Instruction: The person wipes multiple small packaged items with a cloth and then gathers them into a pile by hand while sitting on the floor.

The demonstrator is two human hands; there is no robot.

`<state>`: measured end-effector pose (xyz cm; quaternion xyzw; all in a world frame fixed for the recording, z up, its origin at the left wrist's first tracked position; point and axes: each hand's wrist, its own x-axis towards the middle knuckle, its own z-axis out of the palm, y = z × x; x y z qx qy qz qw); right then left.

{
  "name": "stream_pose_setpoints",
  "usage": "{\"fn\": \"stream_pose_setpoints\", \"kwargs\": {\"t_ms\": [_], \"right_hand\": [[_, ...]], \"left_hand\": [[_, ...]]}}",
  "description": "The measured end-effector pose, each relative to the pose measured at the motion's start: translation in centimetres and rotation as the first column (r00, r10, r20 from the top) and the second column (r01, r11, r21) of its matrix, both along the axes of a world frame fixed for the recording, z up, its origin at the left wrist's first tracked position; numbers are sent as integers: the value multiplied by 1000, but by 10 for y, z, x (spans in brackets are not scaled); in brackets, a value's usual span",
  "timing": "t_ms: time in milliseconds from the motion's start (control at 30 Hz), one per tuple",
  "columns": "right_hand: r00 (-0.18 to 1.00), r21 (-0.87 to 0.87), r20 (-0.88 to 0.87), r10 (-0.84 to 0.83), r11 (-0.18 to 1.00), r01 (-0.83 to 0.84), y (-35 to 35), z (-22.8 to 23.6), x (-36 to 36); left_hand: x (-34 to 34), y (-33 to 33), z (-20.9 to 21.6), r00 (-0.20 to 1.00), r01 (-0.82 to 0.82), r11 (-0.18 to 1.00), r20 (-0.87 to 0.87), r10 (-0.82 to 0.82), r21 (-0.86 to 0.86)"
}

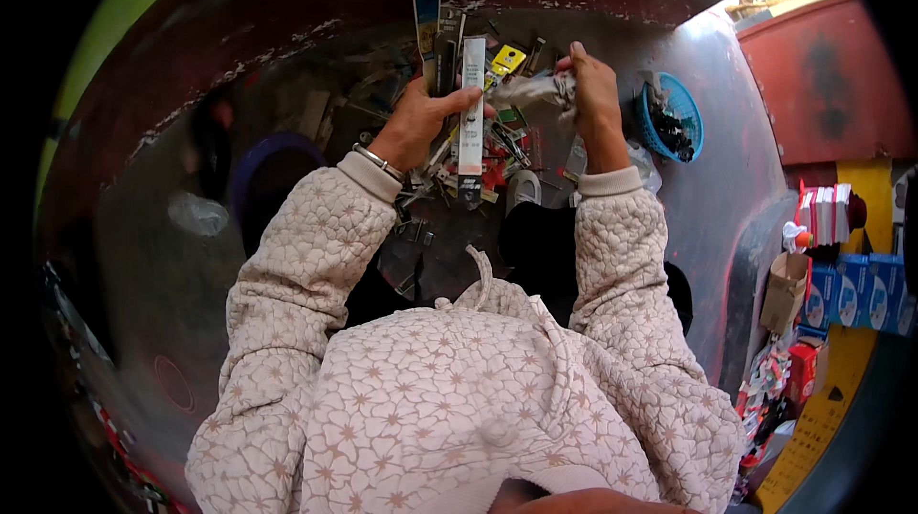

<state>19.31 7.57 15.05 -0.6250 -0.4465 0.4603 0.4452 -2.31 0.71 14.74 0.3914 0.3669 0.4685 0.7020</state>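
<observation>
Above clutter, left hand [418, 117] grips flat packet [470, 112].

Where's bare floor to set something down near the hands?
Free: grey floor left of the left sleeve, and floor between right hand and blue basket. Crowded: pile of packets under both hands; left hand holds a long packet.

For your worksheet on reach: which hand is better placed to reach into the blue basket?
Probably the right hand: it is beside the blue basket, while the left hand grips a long flat pack.
</observation>
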Motion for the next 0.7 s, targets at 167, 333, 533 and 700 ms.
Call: {"fn": "stream_pose_setpoints", "kwargs": {"t_ms": [167,333,533,700], "right_hand": [[887,-317,35,460,847,-427,-41,26,-39],[722,-254,61,689,710,-656,-61,5,-64],[794,-186,39,607,785,-591,-61,7,-65],[790,-142,-12,614,781,-609,-62,15,-59]], "left_hand": [[2,4,-3,984,-126,987,115,137,-97],[4,7,-12,954,-246,962,142,262,-121],[-3,14,-17,958,-280,955,27,284,-100],[1,8,-5,951,-307,951,-22,307,25]]}}
